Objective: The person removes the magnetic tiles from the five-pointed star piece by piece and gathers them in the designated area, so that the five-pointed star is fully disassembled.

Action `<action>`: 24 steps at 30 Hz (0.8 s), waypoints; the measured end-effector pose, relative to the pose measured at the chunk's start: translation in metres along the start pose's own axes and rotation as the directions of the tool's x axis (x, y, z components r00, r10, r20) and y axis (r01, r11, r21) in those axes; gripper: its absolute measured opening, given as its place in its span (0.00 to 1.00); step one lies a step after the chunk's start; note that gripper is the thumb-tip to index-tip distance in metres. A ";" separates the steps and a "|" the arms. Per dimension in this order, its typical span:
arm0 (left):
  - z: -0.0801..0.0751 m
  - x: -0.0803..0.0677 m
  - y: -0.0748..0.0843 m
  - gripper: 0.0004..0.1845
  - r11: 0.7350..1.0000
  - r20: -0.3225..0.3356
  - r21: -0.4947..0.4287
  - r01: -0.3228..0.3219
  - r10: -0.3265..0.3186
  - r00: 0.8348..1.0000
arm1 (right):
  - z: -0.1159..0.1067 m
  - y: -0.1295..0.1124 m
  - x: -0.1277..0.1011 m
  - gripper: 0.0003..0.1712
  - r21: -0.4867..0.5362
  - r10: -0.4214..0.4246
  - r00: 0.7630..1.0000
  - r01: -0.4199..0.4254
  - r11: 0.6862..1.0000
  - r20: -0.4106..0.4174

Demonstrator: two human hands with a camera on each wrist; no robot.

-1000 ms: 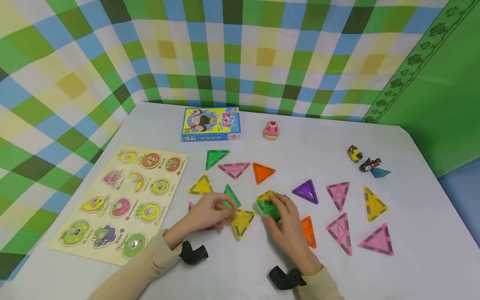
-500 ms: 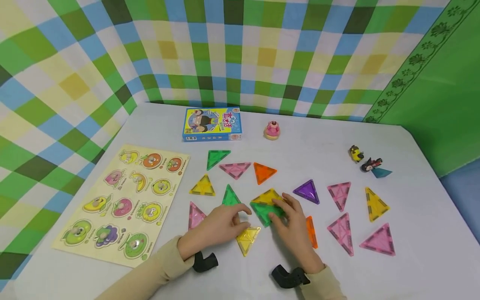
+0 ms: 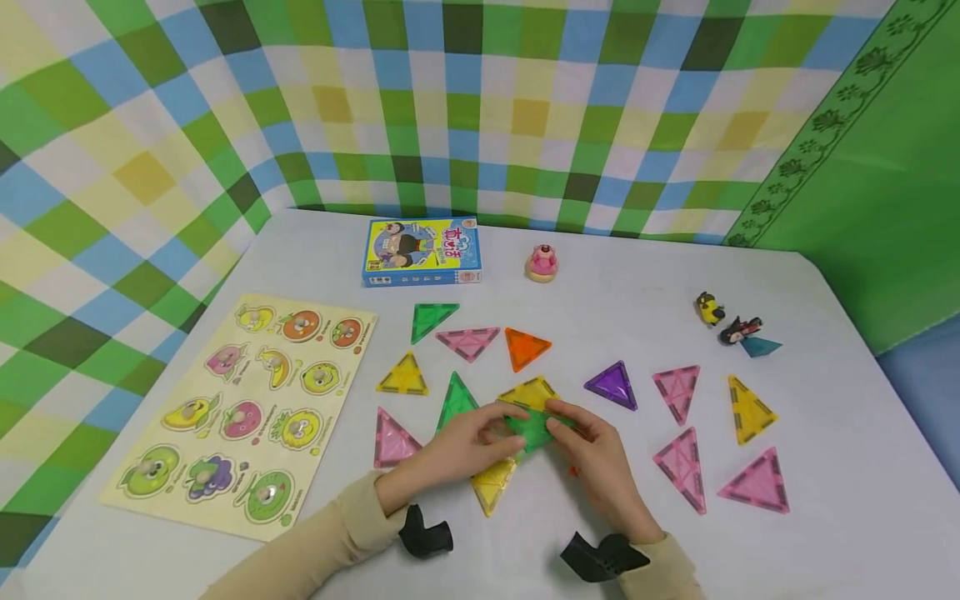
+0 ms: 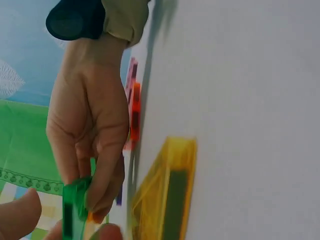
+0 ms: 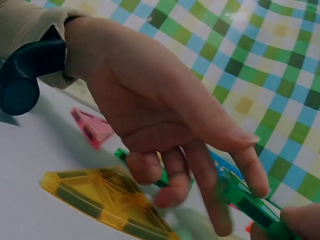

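My right hand (image 3: 602, 458) pinches a green translucent triangle tile (image 3: 534, 433) between thumb and fingers. At that tile's left end, my left hand (image 3: 453, 454) has its thumb and fingers parted around the edge; the left wrist view shows a gap between thumb and tile. A yellow triangle tile (image 3: 528, 392) borders the green one on the far side; whether they are joined I cannot tell. Below my left fingers another yellow tile (image 3: 492, 487) lies on the table, seen close in the right wrist view. One more green tile (image 3: 456, 402) lies behind my left hand, partly covered.
Pink tiles (image 3: 677, 469), a purple tile (image 3: 612, 386) and an orange tile (image 3: 527, 348) lie around. A fruit puzzle board (image 3: 183, 371) is at left. At the back stand a blue card box (image 3: 422, 252) and a pink figurine (image 3: 542, 263); small toys (image 3: 709, 308) sit at right.
My left hand has let go of the near yellow tile, which now lies lower on the table, and has moved right to the green tile. My right hand keeps hold of the green tile.
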State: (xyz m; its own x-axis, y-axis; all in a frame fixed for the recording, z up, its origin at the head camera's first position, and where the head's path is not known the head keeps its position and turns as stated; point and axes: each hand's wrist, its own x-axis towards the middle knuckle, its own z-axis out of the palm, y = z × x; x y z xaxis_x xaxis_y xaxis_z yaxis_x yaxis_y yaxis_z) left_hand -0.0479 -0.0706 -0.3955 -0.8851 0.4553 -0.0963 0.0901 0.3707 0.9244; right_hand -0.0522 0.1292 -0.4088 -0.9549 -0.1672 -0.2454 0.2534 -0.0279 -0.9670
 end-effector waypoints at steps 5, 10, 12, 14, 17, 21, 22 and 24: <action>0.001 0.005 -0.003 0.13 0.987 -0.069 -0.162 -0.012 0.001 0.998 | 0.005 -0.001 -0.001 0.19 -0.006 -0.018 1.000 0.018 1.000 -0.025; -0.007 0.004 -0.002 0.11 0.979 -0.121 -0.202 0.019 -0.044 0.992 | 0.004 -0.005 0.000 0.17 -0.076 -0.032 0.991 0.022 0.997 -0.130; -0.009 0.004 -0.001 0.11 0.983 -0.133 -0.185 0.015 -0.040 0.990 | -0.001 -0.006 0.002 0.17 -0.124 -0.042 0.983 0.019 0.992 -0.179; -0.011 0.005 -0.002 0.11 0.988 -0.146 -0.155 0.006 -0.029 0.989 | -0.005 -0.006 0.003 0.18 -0.182 -0.079 0.976 0.042 0.982 -0.202; -0.010 0.007 -0.003 0.11 0.997 -0.155 -0.076 -0.019 0.007 0.988 | -0.008 -0.005 0.004 0.18 -0.266 -0.147 0.973 0.097 0.959 -0.177; -0.006 0.008 -0.005 0.11 0.997 -0.144 0.053 -0.053 0.060 0.988 | -0.007 -0.001 0.004 0.16 -0.345 -0.218 0.962 0.152 0.926 -0.164; -0.005 0.009 -0.005 0.11 0.994 -0.141 0.092 -0.065 0.077 0.987 | -0.007 0.000 0.003 0.16 -0.362 -0.233 0.958 0.160 0.918 -0.166; -0.002 0.010 -0.005 0.11 0.980 -0.144 0.182 -0.083 0.110 0.983 | -0.006 0.002 0.004 0.17 -0.397 -0.262 0.950 0.178 0.901 -0.168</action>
State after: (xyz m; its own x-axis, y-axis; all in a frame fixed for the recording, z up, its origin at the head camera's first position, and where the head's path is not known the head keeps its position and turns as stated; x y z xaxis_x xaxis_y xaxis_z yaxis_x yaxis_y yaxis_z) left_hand -0.0583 -0.0692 -0.4000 -0.9265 0.3716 0.0600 0.2446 0.4733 0.8463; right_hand -0.0563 0.1346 -0.4124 -0.9999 0.0137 0.0083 -0.0033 0.3360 -0.9419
